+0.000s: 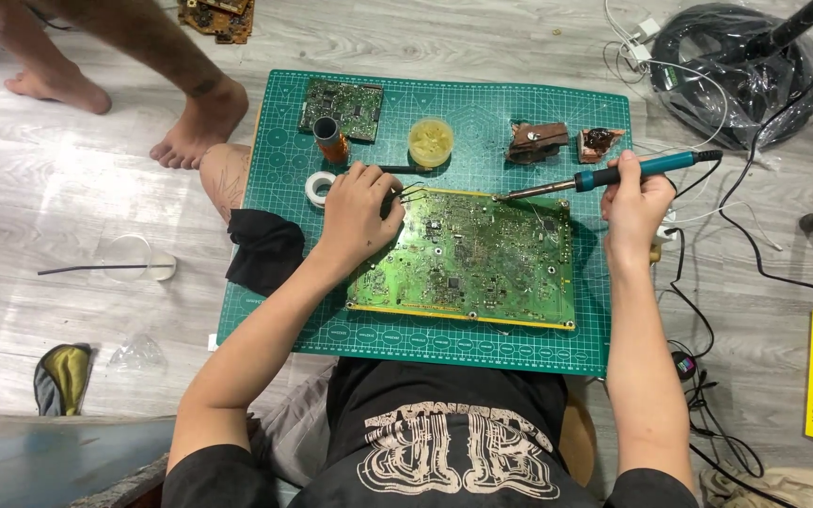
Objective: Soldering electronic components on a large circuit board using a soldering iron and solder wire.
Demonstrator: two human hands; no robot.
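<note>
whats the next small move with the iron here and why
Probably lower the soldering iron tip onto the joint at the big circuit board's top edge: the tip sits right there, and the left hand holds tweezers at the same edge, a little to the left.

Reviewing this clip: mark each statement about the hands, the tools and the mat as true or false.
1. The right hand holds a blue-handled soldering iron. True.
2. The iron's tip meets the far edge of the large green circuit board. True.
3. The left hand lies flat on the floor. False: it holds tweezers at the board's far left corner.
4. The board lies on a red mat. False: the cutting mat is green.
</note>
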